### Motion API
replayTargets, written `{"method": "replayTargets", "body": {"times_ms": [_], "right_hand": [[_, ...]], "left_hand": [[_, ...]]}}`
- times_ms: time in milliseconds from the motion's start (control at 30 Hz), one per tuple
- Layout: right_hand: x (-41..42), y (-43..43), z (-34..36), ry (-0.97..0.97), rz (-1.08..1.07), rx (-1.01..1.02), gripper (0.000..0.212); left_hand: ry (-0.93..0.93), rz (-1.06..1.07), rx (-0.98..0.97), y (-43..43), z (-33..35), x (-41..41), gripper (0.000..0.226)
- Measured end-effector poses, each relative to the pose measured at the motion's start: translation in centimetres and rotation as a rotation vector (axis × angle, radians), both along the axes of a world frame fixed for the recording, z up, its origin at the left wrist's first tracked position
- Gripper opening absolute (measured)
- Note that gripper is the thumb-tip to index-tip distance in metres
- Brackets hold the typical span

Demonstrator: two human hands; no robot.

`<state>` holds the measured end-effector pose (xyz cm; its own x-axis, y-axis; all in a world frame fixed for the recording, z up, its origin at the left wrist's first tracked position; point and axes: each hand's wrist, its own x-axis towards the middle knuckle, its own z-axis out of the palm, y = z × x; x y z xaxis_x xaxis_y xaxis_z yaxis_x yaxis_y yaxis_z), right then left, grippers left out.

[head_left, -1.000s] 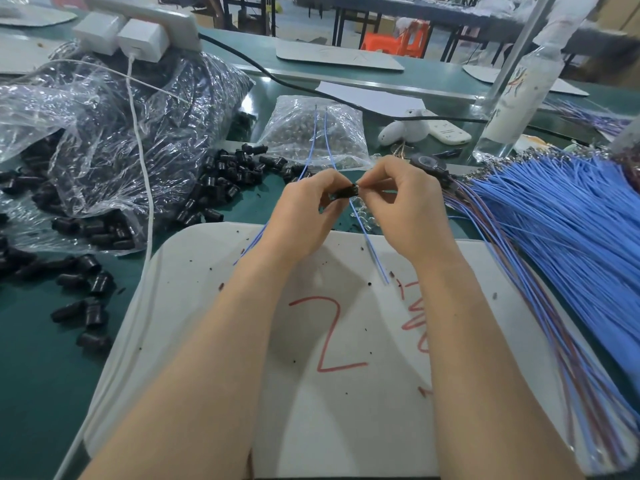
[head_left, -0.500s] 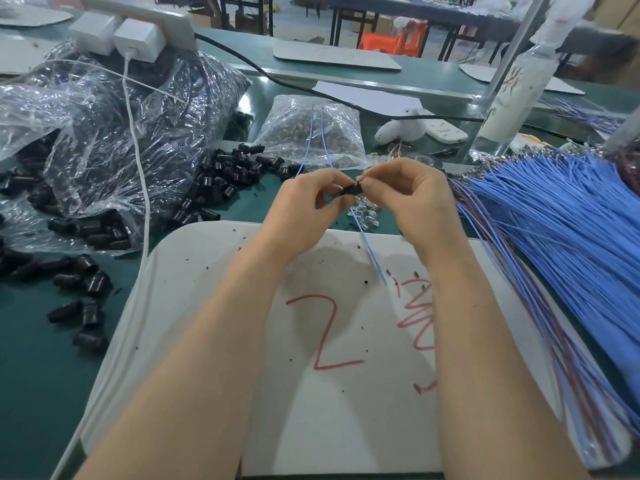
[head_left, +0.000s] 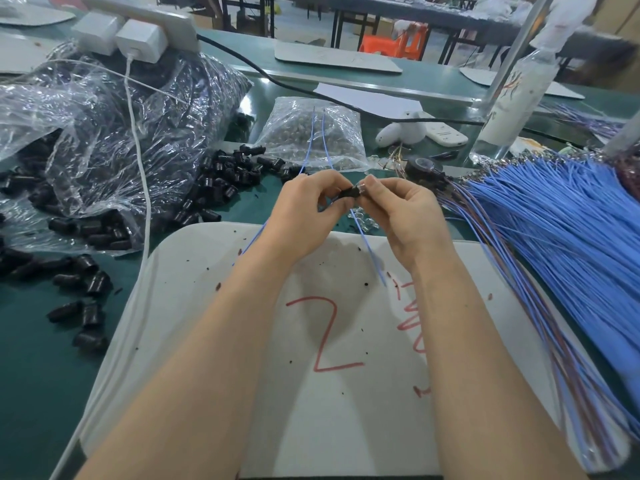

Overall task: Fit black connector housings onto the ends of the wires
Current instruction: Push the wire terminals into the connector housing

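A small black connector housing (head_left: 346,195) is held between my two hands above the white work board (head_left: 207,306). My left hand (head_left: 304,216) pinches its left end, and my right hand (head_left: 405,216) pinches its right end with thumb and forefinger. Two thin blue wires (head_left: 317,140) rise behind my hands toward the far side. One blue wire (head_left: 372,258) hangs below my hands onto the board. How the wire ends sit in the housing is hidden by my fingers.
Loose black housings (head_left: 225,181) lie heaped at the left, spilling from a clear plastic bag (head_left: 114,140). A thick bundle of blue wires (head_left: 554,244) lies at the right. A small bag of beads (head_left: 311,133), a bottle (head_left: 512,98) and a white cable (head_left: 142,188) stand behind.
Both hands stay together on the housing with only small finger shifts. The view has dropped and shifted slightly; the hanging wire swings a little.
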<state>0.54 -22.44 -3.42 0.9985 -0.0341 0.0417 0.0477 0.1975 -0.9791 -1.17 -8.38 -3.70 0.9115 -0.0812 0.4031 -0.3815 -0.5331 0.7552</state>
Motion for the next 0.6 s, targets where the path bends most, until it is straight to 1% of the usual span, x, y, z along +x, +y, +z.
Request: {"method": "replayTargets", "body": {"times_ms": [167, 300, 367, 433, 467, 533, 600], "right_hand": [[-0.1, 0.9, -0.3, 0.011, 0.009, 0.047, 0.017], [-0.1, 1.2, -0.3, 0.006, -0.015, 0.008, 0.017], [-0.2, 1.4, -0.1, 0.024, -0.029, 0.011, 0.021], [-0.4, 1.4, 0.4, 0.068, -0.012, 0.016, 0.029], [-0.5, 1.5, 0.6, 0.091, 0.046, 0.023, 0.036], [-1.0, 1.8, 1.3, 0.125, 0.238, 0.050, 0.053], [-1.8, 1.9, 2.5, 0.137, 0.407, 0.120, 0.059]], "left_hand": [[-0.017, 0.035, 0.010, 0.0, -0.1, 0.1, 0.009], [-0.005, 0.068, -0.003, 0.0, -0.2, 0.2, 0.011], [-0.003, 0.100, 0.003, -0.1, -0.1, 0.2, 0.012], [0.016, 0.111, -0.036, -0.3, 0.5, 0.0, 0.012], [0.021, 0.106, -0.088, -0.5, 1.2, -0.2, 0.012], [-0.008, 0.094, -0.218, -1.0, 3.5, -0.6, 0.011], [-0.067, 0.088, -0.332, -1.5, 6.5, -0.4, 0.011]]}}
